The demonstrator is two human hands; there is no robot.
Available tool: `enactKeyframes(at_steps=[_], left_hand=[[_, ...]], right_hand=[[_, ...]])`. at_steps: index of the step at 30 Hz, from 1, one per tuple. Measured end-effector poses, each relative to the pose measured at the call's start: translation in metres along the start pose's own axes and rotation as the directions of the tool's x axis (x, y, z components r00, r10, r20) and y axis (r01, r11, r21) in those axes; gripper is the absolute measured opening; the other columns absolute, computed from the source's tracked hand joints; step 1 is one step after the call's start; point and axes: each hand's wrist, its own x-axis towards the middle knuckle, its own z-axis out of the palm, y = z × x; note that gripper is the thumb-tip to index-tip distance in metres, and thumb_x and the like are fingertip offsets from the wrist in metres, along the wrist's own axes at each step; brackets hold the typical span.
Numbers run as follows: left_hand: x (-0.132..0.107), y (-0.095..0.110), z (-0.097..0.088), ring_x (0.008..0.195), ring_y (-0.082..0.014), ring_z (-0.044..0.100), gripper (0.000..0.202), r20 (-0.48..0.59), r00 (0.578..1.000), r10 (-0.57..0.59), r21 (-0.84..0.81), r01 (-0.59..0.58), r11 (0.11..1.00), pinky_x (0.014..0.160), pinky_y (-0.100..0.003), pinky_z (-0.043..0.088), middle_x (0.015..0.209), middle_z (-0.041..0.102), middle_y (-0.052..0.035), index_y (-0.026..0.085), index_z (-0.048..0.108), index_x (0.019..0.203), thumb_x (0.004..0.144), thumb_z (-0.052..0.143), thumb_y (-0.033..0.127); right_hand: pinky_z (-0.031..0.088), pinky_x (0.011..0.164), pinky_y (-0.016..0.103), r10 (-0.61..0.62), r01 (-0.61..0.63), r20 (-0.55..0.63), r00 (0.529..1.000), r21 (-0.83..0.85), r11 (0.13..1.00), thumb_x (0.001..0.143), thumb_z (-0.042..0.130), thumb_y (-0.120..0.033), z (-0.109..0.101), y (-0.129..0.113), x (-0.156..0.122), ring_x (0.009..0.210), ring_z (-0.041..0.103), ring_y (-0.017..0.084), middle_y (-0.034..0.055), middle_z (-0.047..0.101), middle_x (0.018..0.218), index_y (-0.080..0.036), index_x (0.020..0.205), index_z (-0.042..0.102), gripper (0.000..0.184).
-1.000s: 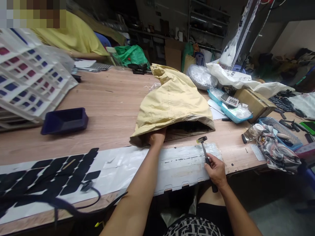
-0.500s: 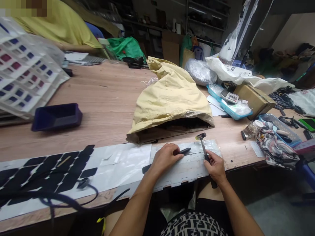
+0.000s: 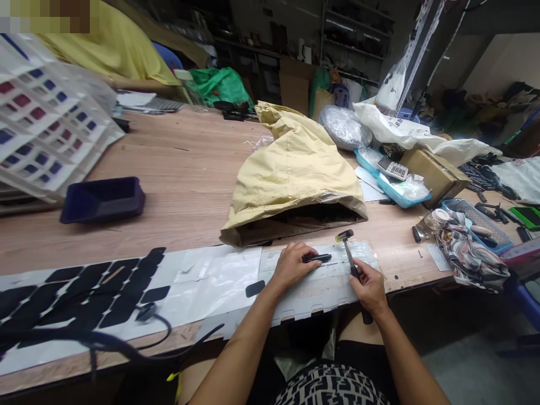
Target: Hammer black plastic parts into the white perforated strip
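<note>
A black part [image 3: 324, 258] lies just right of the frame's centre, its near end pinched between the left hand's [image 3: 292, 264] thumb and fingers, over a pale board [image 3: 301, 301]. Right of it, the right hand [image 3: 369, 287] has its fingers wrapped around a hammer [image 3: 349, 254], head up. Above centre slumps a yellow sack [image 3: 295, 163], mouth open; black pads [image 3: 90, 284] spread at lower left, a dark tray [image 3: 103, 198] above them.

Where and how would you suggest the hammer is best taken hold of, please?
I'd take the hammer by its black handle, coming from the near right, where the right grip closes round it. It slants with its head at the far end and the handle's end toward the wearer, so the long, slim handle seems easiest to wrap.
</note>
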Motion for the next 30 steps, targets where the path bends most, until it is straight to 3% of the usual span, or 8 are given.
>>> enactKeyframes(at_steps=[7,16,30], left_hand=[[0.001,0.002,-0.001,0.087,-0.0209,0.051,0.017,-0.012,1.0,-0.02,-0.033,0.019,0.999,0.079,-0.033,0.038,0.086,0.067,-0.0014,0.023,0.073,0.086,0.075,0.07,0.036],[0.001,0.004,-0.001,0.087,-0.0209,0.052,0.014,-0.026,0.999,-0.031,-0.045,0.03,0.999,0.079,-0.033,0.038,0.084,0.066,-0.001,0.025,0.074,0.084,0.073,0.072,0.033],[0.001,0.004,0.0,0.085,-0.0196,0.051,0.014,-0.051,0.998,-0.039,-0.066,0.035,0.997,0.079,-0.032,0.037,0.083,0.067,-0.0006,0.024,0.074,0.085,0.072,0.074,0.03]], right_hand=[[0.047,0.051,0.021,-0.003,0.004,0.054,0.999,-0.027,1.0,0.077,0.062,-0.022,-0.005,-0.013,-0.013,0.056,0.051,0.01,0.0018,0.064,0.079,-0.017,0.122,0.066,0.045],[0.055,0.064,0.027,-0.166,0.179,0.097,0.981,-0.159,0.971,0.075,0.059,-0.017,-0.005,-0.033,-0.02,0.07,0.062,0.016,0.0055,0.07,0.088,-0.02,0.12,0.068,0.045],[0.052,0.061,0.025,-0.111,0.126,0.153,0.982,-0.089,0.988,0.073,0.062,-0.018,0.009,-0.027,-0.02,0.065,0.058,0.014,0.0035,0.067,0.082,-0.019,0.115,0.07,0.043]])
